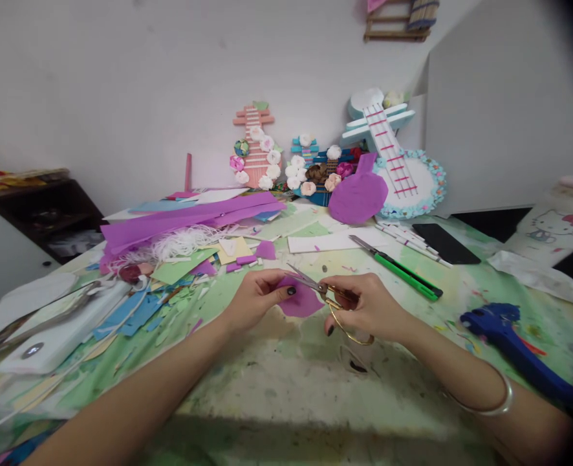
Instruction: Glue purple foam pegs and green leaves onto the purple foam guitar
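Between thumb and fingers, my left hand [260, 298] pinches a small piece of purple paper [306, 303] above the table. My right hand [367, 304] grips gold-handled scissors [335, 304], with fingers in the loops. The blades point left and lie across the top of the paper, close to my left thumb. How far the blades are parted is hard to make out. Beyond my hands, a green utility knife [407, 275] lies on the table with its blade toward the back left.
A purple paper-covered lute shape [359, 194] leans at the back among flower-decorated instrument models. On the left lie long purple paper [189, 220], white shreds [184, 244], scraps and a white power bank [66, 330]. A blue glue gun [519, 349] and black phone [445, 243] are on the right.
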`<state>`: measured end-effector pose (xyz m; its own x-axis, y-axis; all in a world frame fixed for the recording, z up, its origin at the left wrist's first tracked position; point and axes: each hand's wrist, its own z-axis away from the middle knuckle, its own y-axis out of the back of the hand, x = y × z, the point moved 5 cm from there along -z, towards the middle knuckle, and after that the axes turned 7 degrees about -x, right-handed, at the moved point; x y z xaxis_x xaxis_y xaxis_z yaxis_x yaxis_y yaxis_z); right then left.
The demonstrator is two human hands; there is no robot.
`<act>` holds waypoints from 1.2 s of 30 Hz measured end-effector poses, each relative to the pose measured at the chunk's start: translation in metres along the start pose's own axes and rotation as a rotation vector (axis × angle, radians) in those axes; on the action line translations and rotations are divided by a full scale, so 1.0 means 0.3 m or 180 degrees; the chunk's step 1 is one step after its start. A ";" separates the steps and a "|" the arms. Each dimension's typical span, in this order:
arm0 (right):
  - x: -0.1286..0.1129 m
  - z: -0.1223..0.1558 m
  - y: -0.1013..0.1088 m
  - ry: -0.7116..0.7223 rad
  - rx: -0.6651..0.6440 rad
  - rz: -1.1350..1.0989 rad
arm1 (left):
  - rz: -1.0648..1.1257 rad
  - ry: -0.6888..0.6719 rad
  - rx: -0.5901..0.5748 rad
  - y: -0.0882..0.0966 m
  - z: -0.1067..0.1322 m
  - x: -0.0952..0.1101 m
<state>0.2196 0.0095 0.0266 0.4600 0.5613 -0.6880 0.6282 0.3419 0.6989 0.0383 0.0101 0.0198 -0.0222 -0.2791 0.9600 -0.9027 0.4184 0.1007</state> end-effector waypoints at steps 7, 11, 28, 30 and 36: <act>-0.018 0.004 0.001 0.0080 -0.0090 0.0036 | 0.0008 0.0004 -0.0042 0.002 -0.001 -0.003; -0.018 0.002 0.000 0.0112 -0.0156 -0.0068 | 0.0028 0.0022 -0.0100 -0.002 0.001 0.003; -0.005 0.007 0.000 0.0140 -0.0224 -0.0184 | 0.0263 0.0273 -0.0311 -0.004 0.009 -0.033; -0.007 0.007 0.001 0.0152 -0.0215 -0.0165 | 0.0318 0.0297 -0.0265 -0.003 0.011 -0.034; -0.010 0.006 0.010 0.0154 -0.0139 -0.0048 | 0.0377 0.0339 -0.0213 0.003 0.011 -0.043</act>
<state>0.2213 0.0074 0.0304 0.4192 0.5912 -0.6890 0.6063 0.3825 0.6972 0.0363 0.0114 0.0067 -0.0780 -0.1328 0.9881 -0.8658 0.5004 -0.0011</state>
